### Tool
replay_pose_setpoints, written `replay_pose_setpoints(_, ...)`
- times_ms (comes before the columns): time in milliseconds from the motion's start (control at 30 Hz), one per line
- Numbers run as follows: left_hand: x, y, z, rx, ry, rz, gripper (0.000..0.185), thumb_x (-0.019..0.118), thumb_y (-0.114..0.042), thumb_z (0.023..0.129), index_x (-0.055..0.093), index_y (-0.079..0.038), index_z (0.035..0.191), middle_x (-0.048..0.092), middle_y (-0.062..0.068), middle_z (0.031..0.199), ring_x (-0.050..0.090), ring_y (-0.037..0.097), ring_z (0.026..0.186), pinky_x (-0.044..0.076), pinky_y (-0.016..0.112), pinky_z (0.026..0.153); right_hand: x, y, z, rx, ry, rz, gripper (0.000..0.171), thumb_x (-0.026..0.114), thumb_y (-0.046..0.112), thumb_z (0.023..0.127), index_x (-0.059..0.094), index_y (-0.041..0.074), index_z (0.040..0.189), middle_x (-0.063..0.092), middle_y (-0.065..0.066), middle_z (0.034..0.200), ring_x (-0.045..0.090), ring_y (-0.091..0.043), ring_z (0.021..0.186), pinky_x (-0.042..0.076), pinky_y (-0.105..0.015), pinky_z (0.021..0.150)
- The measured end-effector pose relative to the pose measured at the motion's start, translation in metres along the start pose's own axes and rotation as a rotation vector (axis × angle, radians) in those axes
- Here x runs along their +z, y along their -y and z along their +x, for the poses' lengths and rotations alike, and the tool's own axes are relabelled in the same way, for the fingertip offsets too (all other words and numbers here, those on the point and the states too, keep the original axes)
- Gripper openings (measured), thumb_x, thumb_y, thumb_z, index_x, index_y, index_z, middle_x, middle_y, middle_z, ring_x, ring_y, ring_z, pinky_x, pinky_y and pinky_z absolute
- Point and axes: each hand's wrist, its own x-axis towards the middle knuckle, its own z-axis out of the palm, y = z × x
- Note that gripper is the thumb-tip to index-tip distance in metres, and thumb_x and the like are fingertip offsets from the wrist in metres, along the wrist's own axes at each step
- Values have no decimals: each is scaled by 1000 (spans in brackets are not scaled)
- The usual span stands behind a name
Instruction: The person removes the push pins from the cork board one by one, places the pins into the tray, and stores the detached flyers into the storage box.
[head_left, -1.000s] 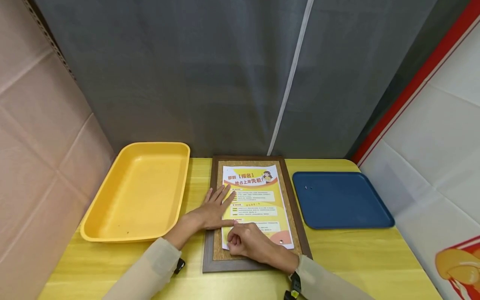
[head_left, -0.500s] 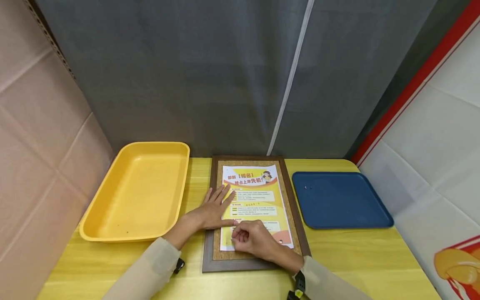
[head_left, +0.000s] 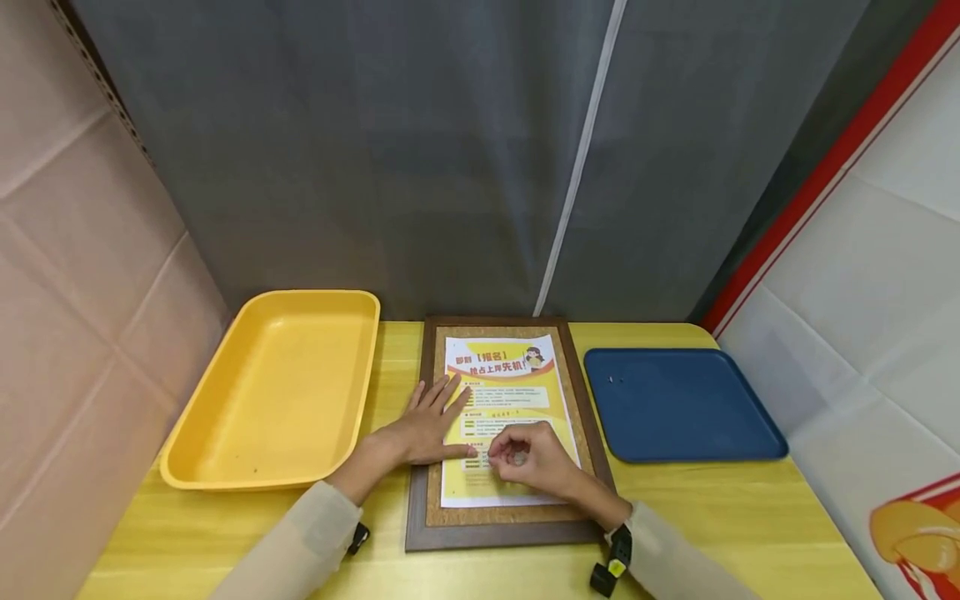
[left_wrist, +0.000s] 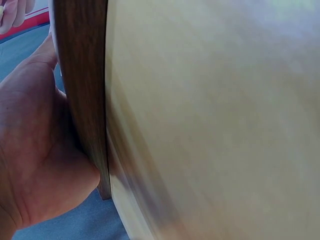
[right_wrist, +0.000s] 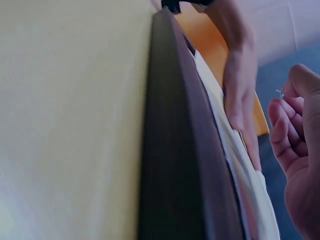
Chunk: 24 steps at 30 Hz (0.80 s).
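Note:
A yellow and white printed poster (head_left: 517, 396) lies on a cork board with a brown frame (head_left: 600, 433). My left hand (head_left: 427, 427) rests flat on the poster's left side, fingers spread and thumb pointing right. Over the lower middle of the poster is my right hand (head_left: 536, 457), its thumb and index finger pinching a tiny thumbtack (right_wrist: 281, 93) with a thin point. In the right wrist view, that hand is raised off the paper. My right hand and wrist hide the poster's lower right corner.
To the left stands a deep yellow tray (head_left: 168, 454) with a few dark specks inside. On the right, a blue tray (head_left: 686, 417) holds a few small tacks (head_left: 615, 380) near its upper left. A grey curtain (head_left: 375, 167) closes off the back of the wooden table (head_left: 712, 517).
My right hand has moved up and to the right from the poster's lower left corner, and now covers the lower right corner's tack. My left hand has stayed in place.

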Motion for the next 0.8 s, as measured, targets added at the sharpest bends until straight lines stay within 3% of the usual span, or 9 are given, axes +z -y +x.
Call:
replay_pose_setpoints(433, 3, 1, 1, -8, 6, 20, 102, 52, -74, 99, 15, -13, 172, -3, 15, 178, -3, 36, 165, 0, 64, 129, -45, -12, -6, 163, -27, 181, 16, 70, -18, 87, 75, -5, 95, 75, -17, 87, 68, -6, 75, 59, -23, 63)
replay_pose_setpoints(800, 1, 0, -1, 6, 7, 5, 100, 53, -71, 101, 15, -10, 171, -4, 17, 178, -3, 38, 164, 1, 65, 129, -80, -23, -12, 206, -53, 129, 11, 72, -15, 88, 75, -8, 96, 75, -22, 86, 74, -17, 74, 62, -25, 64)
